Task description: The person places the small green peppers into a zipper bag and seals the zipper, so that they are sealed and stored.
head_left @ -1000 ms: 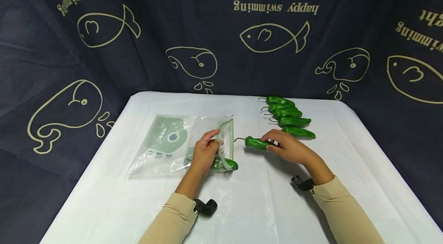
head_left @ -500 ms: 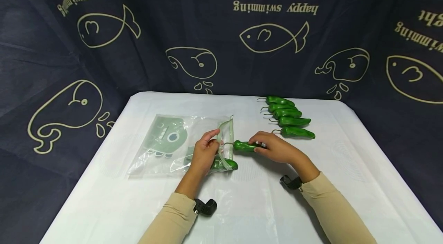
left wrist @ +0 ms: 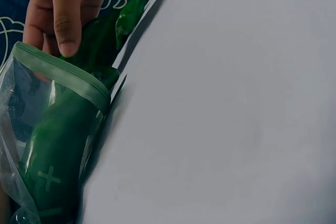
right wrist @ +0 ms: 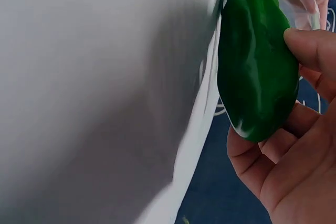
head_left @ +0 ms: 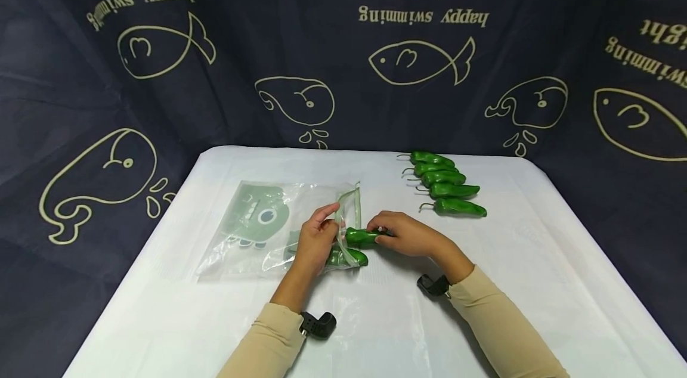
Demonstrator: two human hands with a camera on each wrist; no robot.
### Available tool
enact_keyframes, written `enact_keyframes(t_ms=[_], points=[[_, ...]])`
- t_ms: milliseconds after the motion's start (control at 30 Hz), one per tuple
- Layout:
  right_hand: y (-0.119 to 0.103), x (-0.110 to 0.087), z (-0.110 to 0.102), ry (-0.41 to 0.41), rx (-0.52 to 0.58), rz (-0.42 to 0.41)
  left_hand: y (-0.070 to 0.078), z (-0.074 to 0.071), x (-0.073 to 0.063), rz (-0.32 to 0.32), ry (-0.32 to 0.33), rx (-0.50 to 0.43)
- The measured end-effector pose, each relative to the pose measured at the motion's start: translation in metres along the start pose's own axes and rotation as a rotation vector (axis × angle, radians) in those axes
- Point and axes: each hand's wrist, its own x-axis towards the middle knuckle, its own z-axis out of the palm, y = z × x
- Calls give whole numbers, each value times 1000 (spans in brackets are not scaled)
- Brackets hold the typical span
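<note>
A clear zip bag (head_left: pixel 308 196) with a green monster print lies flat on the table, its green-trimmed mouth facing right and parted. My left hand (head_left: pixel 315 238) holds the bag at that mouth. One green pepper (left wrist: pixel 58 129) lies inside along the near side, its tip poking out of the opening. My right hand (head_left: pixel 410 236) grips another green pepper (right wrist: pixel 257 61) between thumb and fingers. That pepper's stem end is at the bag's mouth, behind the green trim, and its stem is hidden in the head view.
Several more green peppers (head_left: pixel 453 190) lie in a row at the back right, stems pointing left. The white-covered table (head_left: pixel 376 318) ends at a dark curtain (head_left: pixel 343 56) with fish drawings. Black wrist cameras (head_left: pixel 319 325) sit on both wrists.
My right hand has carried its pepper left from beside the row until the stem end reached the bag's mouth. My left hand and the bag have stayed in place.
</note>
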Motion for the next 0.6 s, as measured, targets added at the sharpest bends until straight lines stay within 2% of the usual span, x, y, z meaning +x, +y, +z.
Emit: enact_keyframes(t_ms=[267,600], points=[[-6,8,5,-30,75,23,0,-1,-1,19,-7,-16],[-8,15,11,-29,86,47,-1,-3,-1,13,-8,-10]])
